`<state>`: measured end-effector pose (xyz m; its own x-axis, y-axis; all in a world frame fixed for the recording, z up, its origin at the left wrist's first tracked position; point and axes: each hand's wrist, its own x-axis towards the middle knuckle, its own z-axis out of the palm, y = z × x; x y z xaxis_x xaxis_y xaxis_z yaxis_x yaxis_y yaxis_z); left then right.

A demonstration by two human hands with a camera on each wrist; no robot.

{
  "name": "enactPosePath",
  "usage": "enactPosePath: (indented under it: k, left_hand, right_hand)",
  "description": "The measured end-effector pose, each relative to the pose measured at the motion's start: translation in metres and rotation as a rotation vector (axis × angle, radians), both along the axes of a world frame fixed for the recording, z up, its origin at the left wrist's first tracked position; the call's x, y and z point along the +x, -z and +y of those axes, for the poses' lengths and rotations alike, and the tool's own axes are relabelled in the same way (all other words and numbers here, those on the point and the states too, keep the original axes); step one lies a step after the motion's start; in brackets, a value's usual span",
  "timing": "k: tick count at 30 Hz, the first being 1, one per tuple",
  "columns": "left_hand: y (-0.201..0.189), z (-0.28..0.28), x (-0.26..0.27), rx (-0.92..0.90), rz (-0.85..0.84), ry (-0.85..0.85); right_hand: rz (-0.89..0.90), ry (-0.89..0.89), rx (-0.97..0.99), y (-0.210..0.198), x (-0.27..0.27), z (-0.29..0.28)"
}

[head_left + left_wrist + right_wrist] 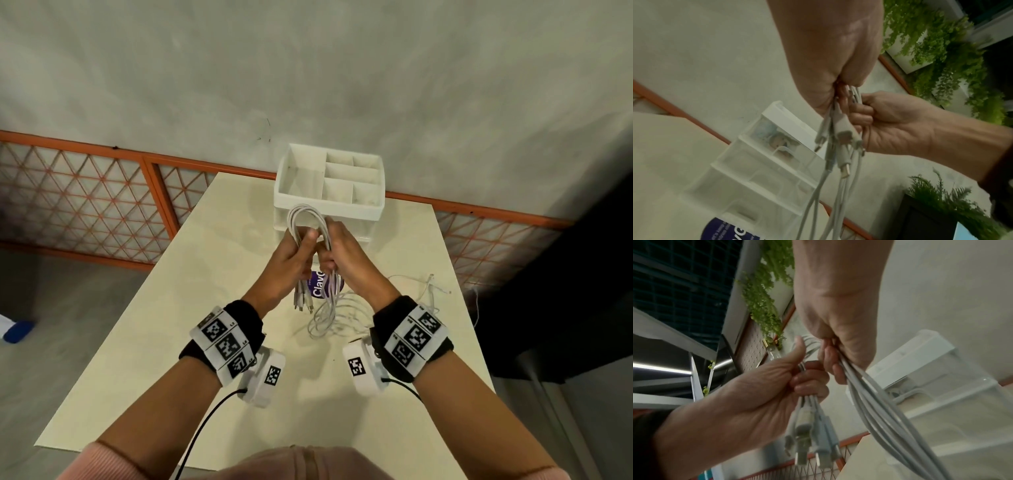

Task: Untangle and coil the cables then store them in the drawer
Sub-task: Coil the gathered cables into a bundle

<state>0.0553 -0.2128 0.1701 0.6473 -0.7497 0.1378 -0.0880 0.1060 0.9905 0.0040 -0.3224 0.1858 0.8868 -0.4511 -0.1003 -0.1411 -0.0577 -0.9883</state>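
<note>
Above the table I hold up a bundle of white cables (306, 219), bent into a loop in front of the white drawer organizer (373, 207). My left hand (299, 250) grips one side of the loop, and several plugs (303, 303) hang below its fist, seen close up as the plugs (809, 434) in the right wrist view. My right hand (337, 251) grips the other side, and the cable strands (879, 410) run down from it to a loose pile (334, 317) on the table. The organizer's translucent drawers (766, 162) look closed.
A purple-labelled round item (320, 287) lies under my hands. A thin white cable (428, 287) sprawls at the right of the cream table (171, 342), near its edge. The organizer stands at the table's far edge against the wall, with an orange lattice fence (85, 205) behind it.
</note>
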Motion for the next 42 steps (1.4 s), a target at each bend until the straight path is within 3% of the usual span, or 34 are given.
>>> enactPosePath:
  k: [10,12,16,19,21,24,28,30,35,38,42]
  left_hand:
    - [0.003,-0.006,0.004,0.005,-0.028,0.074]
    - [0.0,-0.007,0.007,-0.023,-0.045,0.005]
    - [-0.003,0.0,0.037,-0.135,0.018,-0.311]
    - [-0.002,0.006,0.06,-0.12,0.054,-0.489]
    - [0.001,0.004,0.061,-0.09,0.074,-0.51]
    - [0.003,-0.003,0.051,-0.142,0.133,-0.457]
    - [-0.001,-0.001,0.054,-0.235,0.184,-0.436]
    - [0.0,0.005,0.059,-0.254,0.184,-0.432]
    - [0.0,0.007,0.05,-0.172,0.046,-0.193]
    - [-0.011,0.0,0.039,-0.065,0.007,-0.013]
    - [-0.023,-0.01,0.026,-0.011,0.001,0.075]
  right_hand:
    - [0.094,-0.075,0.065,0.0,0.001,-0.004]
    - [0.138,-0.12,-0.038,0.0,-0.003,-0.004]
    - [0.267,-0.303,-0.316,0.009,-0.021,-0.006]
    - [0.185,-0.329,-0.45,0.014,-0.031,-0.004]
    - [0.115,-0.367,-0.54,0.011,-0.03,0.002]
    - [0.156,-0.501,-0.467,0.012,-0.027,0.012]
    - [0.314,-0.675,-0.186,0.022,-0.036,-0.002]
    - [0.354,-0.71,-0.171,0.02,-0.043,-0.018]
    - [0.436,-0.629,-0.533,-0.014,-0.04,-0.047]
    - [0.344,-0.534,-0.695,-0.045,-0.032,-0.051]
    - [0.189,-0.422,-0.804,-0.071,-0.023,-0.041]
